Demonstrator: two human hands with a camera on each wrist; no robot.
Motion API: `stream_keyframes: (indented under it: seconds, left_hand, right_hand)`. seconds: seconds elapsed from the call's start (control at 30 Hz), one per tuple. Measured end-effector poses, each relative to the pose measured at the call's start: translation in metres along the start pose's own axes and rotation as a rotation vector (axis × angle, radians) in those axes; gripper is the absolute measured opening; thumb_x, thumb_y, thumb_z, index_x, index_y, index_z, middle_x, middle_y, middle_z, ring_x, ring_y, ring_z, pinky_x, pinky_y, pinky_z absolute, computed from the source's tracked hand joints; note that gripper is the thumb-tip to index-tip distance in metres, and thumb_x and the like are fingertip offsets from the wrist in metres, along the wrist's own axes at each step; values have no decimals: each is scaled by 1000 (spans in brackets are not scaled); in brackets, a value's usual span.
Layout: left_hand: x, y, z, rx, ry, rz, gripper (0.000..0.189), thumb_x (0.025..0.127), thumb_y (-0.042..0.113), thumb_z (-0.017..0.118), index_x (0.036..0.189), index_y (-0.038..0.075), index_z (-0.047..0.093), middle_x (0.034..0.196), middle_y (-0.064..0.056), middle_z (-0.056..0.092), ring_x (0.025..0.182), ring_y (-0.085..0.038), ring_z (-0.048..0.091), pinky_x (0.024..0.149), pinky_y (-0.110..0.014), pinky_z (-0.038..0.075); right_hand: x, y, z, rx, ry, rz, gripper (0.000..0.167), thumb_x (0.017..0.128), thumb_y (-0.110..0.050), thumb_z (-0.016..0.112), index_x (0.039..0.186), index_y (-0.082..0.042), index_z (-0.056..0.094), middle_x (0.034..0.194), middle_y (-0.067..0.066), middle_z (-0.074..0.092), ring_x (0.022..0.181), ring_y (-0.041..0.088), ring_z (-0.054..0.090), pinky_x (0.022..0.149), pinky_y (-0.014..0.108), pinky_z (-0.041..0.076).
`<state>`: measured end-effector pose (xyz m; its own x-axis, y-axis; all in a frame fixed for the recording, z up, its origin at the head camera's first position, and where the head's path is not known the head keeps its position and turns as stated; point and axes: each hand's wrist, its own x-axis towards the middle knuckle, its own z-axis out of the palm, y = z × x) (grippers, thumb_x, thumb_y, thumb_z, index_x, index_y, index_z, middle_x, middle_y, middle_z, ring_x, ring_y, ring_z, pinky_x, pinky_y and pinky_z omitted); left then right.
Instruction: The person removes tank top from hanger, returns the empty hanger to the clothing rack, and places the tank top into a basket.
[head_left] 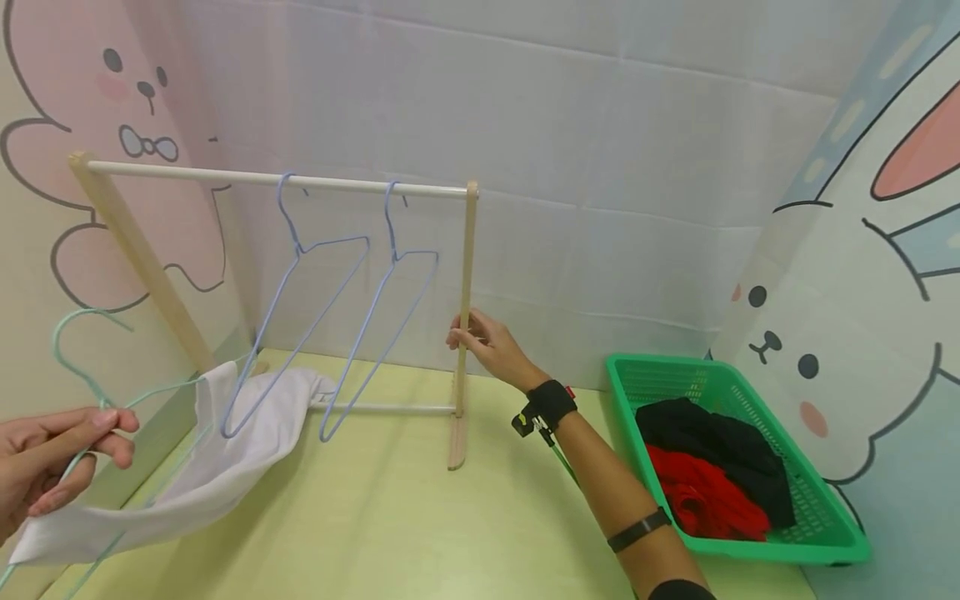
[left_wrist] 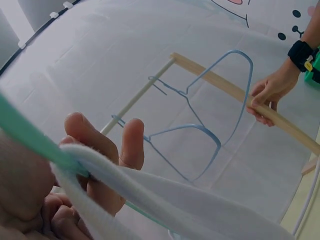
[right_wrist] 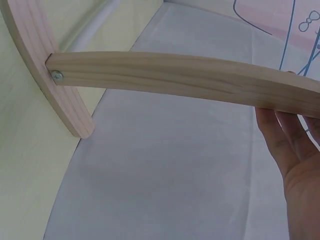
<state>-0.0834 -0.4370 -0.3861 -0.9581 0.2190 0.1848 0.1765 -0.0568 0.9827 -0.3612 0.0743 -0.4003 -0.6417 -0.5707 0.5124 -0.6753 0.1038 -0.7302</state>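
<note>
My left hand (head_left: pixel 67 458) pinches a mint-green clothes hanger (head_left: pixel 63 357) just below its hook. A white garment (head_left: pixel 187 500) hangs on that hanger, its far end by the rack's left foot; which kind of garment it is, I cannot tell. In the left wrist view the white cloth (left_wrist: pixel 200 207) lies across the fingers. My right hand (head_left: pixel 498 350) grips the right wooden post (head_left: pixel 468 258) of a small clothes rack, fingers on one side and thumb on the other. The right wrist view shows fingers (right_wrist: pixel 277 140) against the post's edge (right_wrist: pixel 165 75).
Two blue hangers (head_left: pixel 273 312) hang from the rack's white rail (head_left: pixel 225 176). At the right stands a green plastic basket (head_left: pixel 817 500) with red cloth (head_left: pixel 705 492) and black cloth (head_left: pixel 720 442) inside. A pale yellow tabletop (head_left: pixel 420 533) lies beneath, with curtains behind and at the sides.
</note>
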Motion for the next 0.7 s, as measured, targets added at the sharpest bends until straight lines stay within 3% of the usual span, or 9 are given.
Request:
stream_keyframes:
  seconds: [0.23,0.5,0.6,0.7]
  left_hand:
    - [-5,-6,2,52,31,-12,46,116,-2,29,128,14,70,99,-7,78,51,-33,19,36,-44,9]
    - [-12,-7,8,64,50,-9,49,116,-3,28,126,15,73,97,-7,78,51,-32,18,35,-44,8]
    - [-16,-9,9,57,42,-10,49,116,-3,28,125,14,73,96,-7,77,51,-33,18,36,-44,8]
    - [-19,-9,10,41,34,-23,50,116,-3,27,124,14,73,96,-7,77,52,-33,18,36,-44,8]
  right_hand:
    - [-12,10,4,9,35,51,11,111,-7,57,119,0,61,112,21,75,100,36,75,91,49,61]
    - [-15,11,11,7,62,65,18,112,-9,58,126,2,59,116,22,73,106,36,73,95,47,61]
    - [-16,5,18,19,116,57,33,110,-10,61,139,3,53,127,23,67,119,36,68,104,48,56]
    - [-22,-4,30,2,235,9,52,109,-11,65,153,2,39,145,22,50,135,35,53,115,48,48]
